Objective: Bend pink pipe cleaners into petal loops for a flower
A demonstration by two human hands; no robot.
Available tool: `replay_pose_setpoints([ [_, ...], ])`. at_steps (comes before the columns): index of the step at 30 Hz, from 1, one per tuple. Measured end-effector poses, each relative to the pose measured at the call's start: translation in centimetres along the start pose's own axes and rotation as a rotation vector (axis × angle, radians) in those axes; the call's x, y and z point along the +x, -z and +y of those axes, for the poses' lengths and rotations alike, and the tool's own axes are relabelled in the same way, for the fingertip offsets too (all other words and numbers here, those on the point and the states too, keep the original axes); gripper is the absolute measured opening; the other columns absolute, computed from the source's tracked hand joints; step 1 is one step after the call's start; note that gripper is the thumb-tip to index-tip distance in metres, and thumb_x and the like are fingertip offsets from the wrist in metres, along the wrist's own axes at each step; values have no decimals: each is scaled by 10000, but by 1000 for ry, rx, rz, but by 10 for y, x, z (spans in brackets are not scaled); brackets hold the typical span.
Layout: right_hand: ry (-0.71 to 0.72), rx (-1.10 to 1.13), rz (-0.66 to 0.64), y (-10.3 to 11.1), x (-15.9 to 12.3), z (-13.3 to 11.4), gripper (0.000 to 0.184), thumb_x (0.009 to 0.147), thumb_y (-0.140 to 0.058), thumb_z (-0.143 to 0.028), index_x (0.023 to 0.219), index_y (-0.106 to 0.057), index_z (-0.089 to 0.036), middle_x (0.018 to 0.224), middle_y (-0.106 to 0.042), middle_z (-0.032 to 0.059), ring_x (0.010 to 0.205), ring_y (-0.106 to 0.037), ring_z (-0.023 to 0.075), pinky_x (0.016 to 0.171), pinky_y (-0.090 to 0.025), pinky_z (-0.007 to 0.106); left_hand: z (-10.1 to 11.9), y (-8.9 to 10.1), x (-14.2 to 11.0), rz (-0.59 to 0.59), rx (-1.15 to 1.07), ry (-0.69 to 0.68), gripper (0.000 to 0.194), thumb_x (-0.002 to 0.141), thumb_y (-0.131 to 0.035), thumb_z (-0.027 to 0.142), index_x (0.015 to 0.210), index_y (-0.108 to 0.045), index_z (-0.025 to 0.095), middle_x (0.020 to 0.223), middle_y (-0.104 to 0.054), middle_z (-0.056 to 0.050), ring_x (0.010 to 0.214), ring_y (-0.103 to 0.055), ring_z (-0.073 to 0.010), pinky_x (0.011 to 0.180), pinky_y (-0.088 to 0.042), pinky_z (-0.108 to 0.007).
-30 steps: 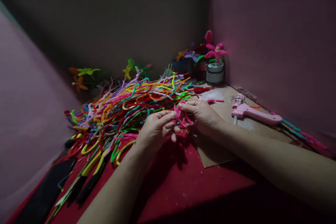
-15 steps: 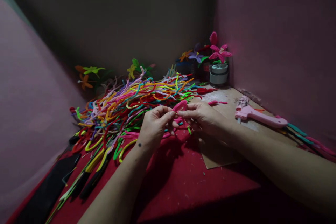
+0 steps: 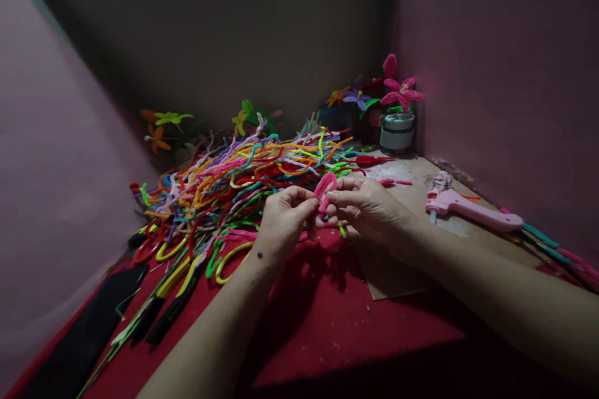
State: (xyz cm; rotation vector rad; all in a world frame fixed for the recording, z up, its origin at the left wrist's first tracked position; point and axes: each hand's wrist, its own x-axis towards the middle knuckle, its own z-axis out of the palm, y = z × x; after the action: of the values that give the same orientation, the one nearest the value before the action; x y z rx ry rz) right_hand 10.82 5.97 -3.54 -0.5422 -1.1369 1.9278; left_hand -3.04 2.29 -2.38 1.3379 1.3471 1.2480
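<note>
A pink pipe cleaner (image 3: 326, 183), bent into a narrow loop, stands up between my two hands at the middle of the view. My left hand (image 3: 289, 215) pinches its lower end between thumb and forefinger. On the other side, my right hand (image 3: 367, 209) is closed on the loop's edge with thumb and fingers. Both hands hover over the red cloth (image 3: 327, 312), just in front of a heap of many-coloured pipe cleaners (image 3: 253, 165). My fingers partly hide the loop's lower part.
To the right, a pink glue gun (image 3: 472, 207) lies on a brown board (image 3: 407, 274). Pliers with yellow-and-black handles (image 3: 173, 299) and a black flat object (image 3: 88, 336) lie at left. Behind stand a grey jar (image 3: 397, 132) and a pink pipe-cleaner flower (image 3: 402, 93).
The pink loop has turned more upright and shows more open between my fingers. My right fingers have shifted on it. The whole view has slid slightly.
</note>
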Motion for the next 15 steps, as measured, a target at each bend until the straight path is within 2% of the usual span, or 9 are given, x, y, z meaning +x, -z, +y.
replay_pose_setpoints([
  [3,-7,-10,18,-1,-1,-1,195,580,-706,-152,677,-537,-137,556,-582,-19,500,-570,99,568,-512,274,-1,0,0,12,42,-12,84,682,-583,194,670,-537,124,465,-581,5,333,-512,-116,321,-399,-208],
  [6,14,-64,96,-2,-3,1,232,572,-708,-163,705,-518,-150,564,-571,-31,490,-571,99,536,-509,262,-2,-1,0,21,58,-15,77,681,-580,186,659,-530,132,435,-560,21,320,-494,-106,317,-391,-199],
  [12,122,-114,279,-8,-7,5,345,579,-695,-158,812,-442,-186,580,-562,-59,464,-581,111,494,-516,272,-5,-5,-1,29,76,-9,61,675,-573,167,652,-522,142,428,-559,21,338,-489,-104,314,-393,-196],
  [15,216,-129,300,-10,-9,3,331,615,-656,-141,863,-447,-205,621,-569,-63,498,-593,110,508,-516,268,-5,-7,-1,19,78,13,76,672,-587,181,644,-526,144,431,-562,20,336,-487,-100,306,-385,-191],
])
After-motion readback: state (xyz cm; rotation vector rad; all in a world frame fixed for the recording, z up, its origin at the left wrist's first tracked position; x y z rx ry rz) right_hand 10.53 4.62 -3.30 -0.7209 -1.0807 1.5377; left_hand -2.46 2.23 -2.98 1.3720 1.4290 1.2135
